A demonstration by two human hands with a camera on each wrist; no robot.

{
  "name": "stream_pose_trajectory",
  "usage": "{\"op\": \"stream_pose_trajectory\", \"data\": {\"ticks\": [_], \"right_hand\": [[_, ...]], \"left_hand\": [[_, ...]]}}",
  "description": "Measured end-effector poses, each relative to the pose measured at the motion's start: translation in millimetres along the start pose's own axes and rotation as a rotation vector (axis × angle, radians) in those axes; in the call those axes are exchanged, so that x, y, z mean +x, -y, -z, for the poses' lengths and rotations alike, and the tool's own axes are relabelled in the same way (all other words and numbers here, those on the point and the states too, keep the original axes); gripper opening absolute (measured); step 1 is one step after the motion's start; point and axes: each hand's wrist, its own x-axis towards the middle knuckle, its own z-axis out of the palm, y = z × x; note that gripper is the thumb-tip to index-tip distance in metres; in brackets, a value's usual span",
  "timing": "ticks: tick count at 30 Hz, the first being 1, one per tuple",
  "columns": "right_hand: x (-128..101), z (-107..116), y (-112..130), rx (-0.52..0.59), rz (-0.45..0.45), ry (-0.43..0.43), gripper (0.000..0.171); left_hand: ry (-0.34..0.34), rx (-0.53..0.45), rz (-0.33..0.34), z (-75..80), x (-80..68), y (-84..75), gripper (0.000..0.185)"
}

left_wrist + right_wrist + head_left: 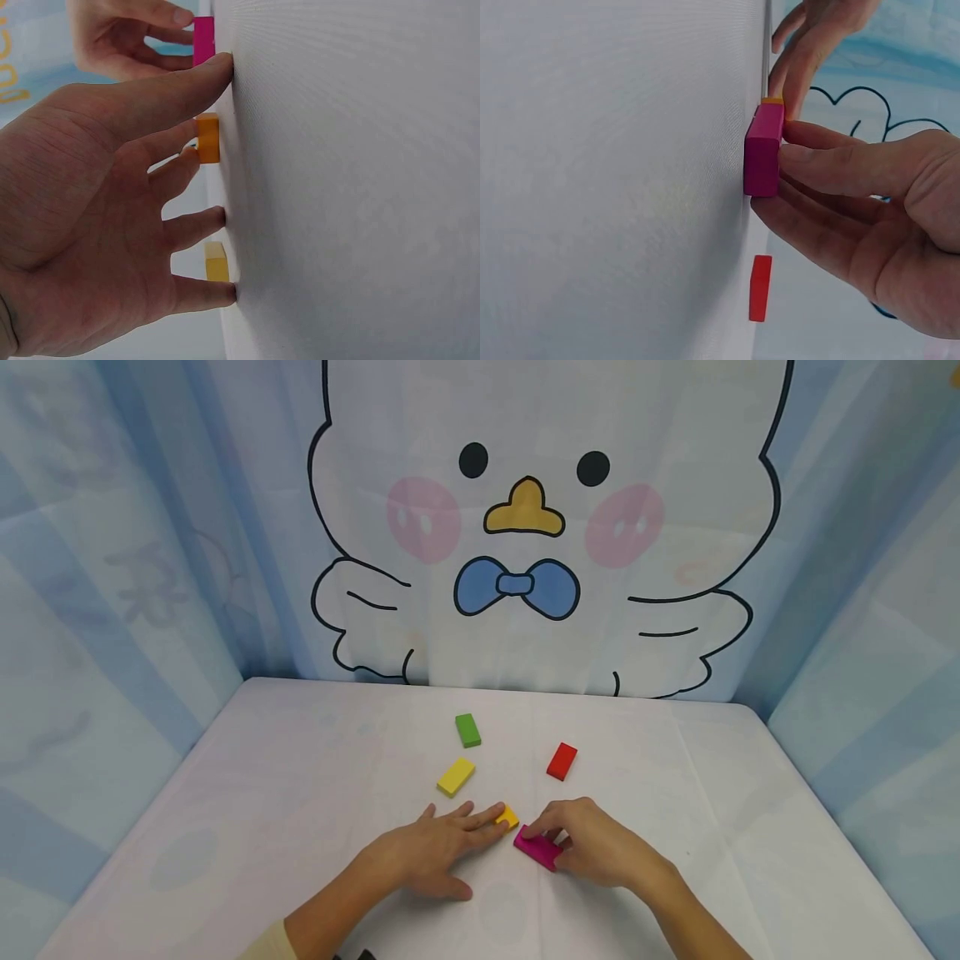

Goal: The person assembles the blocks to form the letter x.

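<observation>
Pinching the magenta block (537,848) across its short faces, the right hand (596,853) has thumb and fingers curled round it; the block lies flat on the white tablecloth (300,793), near the front edge and just right of centre. In the right wrist view the fingers (832,169) press on the block's upper face and end.

Left hand (431,852) lies flat on the cloth with fingers extended, fingertips resting on the orange block (507,817). The left wrist view shows that block (208,138) under two straight fingers, not gripped. It sits just beside the magenta block; contact between the two cannot be confirmed.

Handling judgement: the blocks appear rigid, light and smooth-faced, likely painted wood. A pinch across opposite side faces should hold securely; smooth paint may allow slight slip.

Other items: a yellow block (456,776), a green block (468,730) and a red block (562,761) lie farther back, well apart from one another.

Limits of view: most of the orange block is hidden under the left fingers. The right thumb's contact point is partly obscured. Material cannot be verified.
</observation>
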Motion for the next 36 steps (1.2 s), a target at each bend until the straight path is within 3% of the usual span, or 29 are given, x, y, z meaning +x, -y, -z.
{"op": "stream_pose_trajectory", "data": {"ticks": [36], "right_hand": [[5.2,-7.8,6.1,-0.006,0.031,-0.015,0.039]], "left_hand": [[-0.004,0.008,-0.010,-0.7,0.3,1.3,0.090]]}}
